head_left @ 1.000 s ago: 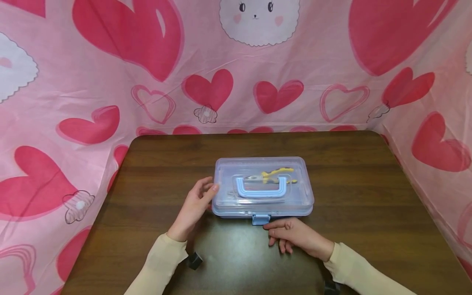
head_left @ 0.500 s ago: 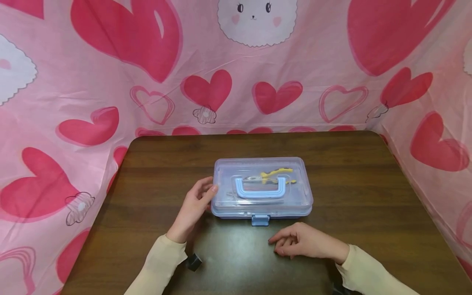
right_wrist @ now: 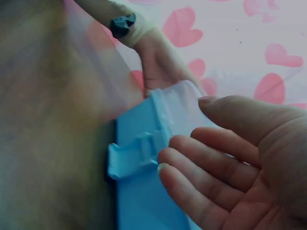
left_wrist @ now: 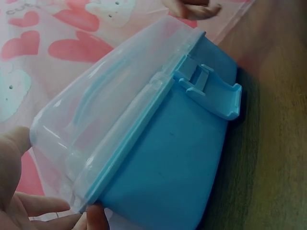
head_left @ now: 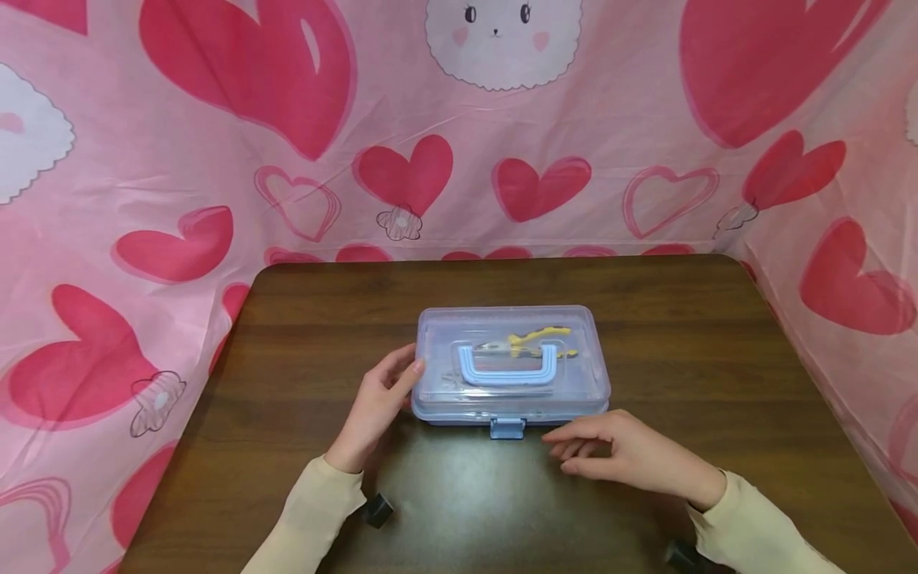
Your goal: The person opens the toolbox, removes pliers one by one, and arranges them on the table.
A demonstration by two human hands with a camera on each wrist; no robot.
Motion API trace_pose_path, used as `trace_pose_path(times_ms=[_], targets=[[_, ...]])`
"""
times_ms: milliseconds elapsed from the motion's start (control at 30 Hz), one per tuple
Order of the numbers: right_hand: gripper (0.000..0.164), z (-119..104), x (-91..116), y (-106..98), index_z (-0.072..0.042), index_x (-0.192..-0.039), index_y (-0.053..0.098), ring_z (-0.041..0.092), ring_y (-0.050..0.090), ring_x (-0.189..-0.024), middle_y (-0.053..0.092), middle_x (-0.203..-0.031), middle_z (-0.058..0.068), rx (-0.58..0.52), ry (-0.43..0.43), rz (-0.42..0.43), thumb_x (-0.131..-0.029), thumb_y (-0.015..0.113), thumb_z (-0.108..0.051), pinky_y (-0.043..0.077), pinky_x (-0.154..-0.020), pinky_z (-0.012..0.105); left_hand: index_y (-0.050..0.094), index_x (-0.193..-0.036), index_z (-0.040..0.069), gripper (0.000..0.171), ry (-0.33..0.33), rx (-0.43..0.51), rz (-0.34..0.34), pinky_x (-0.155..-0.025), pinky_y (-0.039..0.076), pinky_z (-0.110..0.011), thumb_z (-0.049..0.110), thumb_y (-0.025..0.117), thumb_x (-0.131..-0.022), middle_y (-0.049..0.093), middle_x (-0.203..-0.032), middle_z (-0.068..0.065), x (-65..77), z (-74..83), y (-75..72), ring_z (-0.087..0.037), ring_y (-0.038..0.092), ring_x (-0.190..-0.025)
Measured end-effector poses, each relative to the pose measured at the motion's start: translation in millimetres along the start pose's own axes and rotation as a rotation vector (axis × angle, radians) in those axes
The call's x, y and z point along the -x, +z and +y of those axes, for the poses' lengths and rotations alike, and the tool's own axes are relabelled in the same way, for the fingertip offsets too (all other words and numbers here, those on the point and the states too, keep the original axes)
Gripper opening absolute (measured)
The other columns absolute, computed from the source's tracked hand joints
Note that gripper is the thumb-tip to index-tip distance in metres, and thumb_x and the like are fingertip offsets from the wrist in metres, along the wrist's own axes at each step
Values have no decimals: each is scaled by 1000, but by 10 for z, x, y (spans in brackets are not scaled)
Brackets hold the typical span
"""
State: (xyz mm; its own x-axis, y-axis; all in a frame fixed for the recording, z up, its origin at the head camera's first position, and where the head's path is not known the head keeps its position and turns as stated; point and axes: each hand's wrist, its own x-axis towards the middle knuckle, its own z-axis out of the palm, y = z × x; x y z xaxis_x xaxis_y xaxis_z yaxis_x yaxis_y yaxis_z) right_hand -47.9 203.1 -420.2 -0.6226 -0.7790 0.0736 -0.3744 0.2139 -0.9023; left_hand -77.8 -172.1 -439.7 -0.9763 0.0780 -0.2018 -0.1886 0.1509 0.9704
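Blue box (head_left: 511,361): left hand (head_left: 376,405) grips end; right hand (head_left: 625,452), fingers loosely extended, near latch (head_left: 507,429).

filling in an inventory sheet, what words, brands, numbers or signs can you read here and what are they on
Pink cloth: blurred lettering at the left wrist view's top left, perhaps "cu"; not readable in full.
Box: no readable text on lid, handle or latch.
Yellow-handled tool inside: too small to tell if marked.

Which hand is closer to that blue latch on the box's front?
Right. The right hand is just right of the latch, apart from it; the left hand is farther off, at the left end of the box.
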Motion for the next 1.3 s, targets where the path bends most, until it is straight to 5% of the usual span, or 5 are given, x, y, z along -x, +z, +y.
trace_pose_path(times_ms=[500, 700, 933, 1100, 1300], targets=[[48, -104, 203, -340, -2, -119, 75, 10, 72, -94, 77, -104, 5, 280, -154, 461, -74, 85, 13, 56, -84, 16, 59, -148, 18, 50, 57, -59, 10, -83, 58, -37, 38, 66, -103, 64, -140, -8, 44, -58, -39, -30, 61, -109], [35, 7, 231, -378, 1, -114, 75, 9, 69, -89, 76, -101, 6, 393, -274, 578, -84, 88, -10, 52, -84, 12, 60, -146, 15, 47, 91, -57, 15, -83, 59, -38, 32, 68, -103, 64, -139, -9, 45, -77, -49, -30, 60, -112], [65, 92, 293, -399, -5, -122, 74, 5, 69, -93, 75, -106, 3, 467, -142, 635, -62, 90, 17, 51, -86, 10, 60, -146, 21, 47, 138, -106, 14, -104, 52, -50, 37, 68, -102, 59, -147, -2, 55, -118, -63, -26, 54, -134], [72, 182, 327, -410, -9, -129, 70, 6, 69, -100, 74, -115, 3, 467, -42, 636, -64, 92, 13, 49, -91, 10, 61, -146, 18, 46, 201, -130, 26, -110, 47, -55, 31, 69, -102, 59, -148, -4, 64, -142, -65, -26, 54, -138], [79, 318, 334, -387, -13, -139, 64, 1, 59, -115, 67, -131, 4, 523, 52, 584, -68, 95, 0, 41, -96, 5, 59, -148, 17, 48, 242, -140, 6, -106, 52, -44, 27, 70, -102, 57, -152, -2, 70, -177, -94, -27, 54, -140]])
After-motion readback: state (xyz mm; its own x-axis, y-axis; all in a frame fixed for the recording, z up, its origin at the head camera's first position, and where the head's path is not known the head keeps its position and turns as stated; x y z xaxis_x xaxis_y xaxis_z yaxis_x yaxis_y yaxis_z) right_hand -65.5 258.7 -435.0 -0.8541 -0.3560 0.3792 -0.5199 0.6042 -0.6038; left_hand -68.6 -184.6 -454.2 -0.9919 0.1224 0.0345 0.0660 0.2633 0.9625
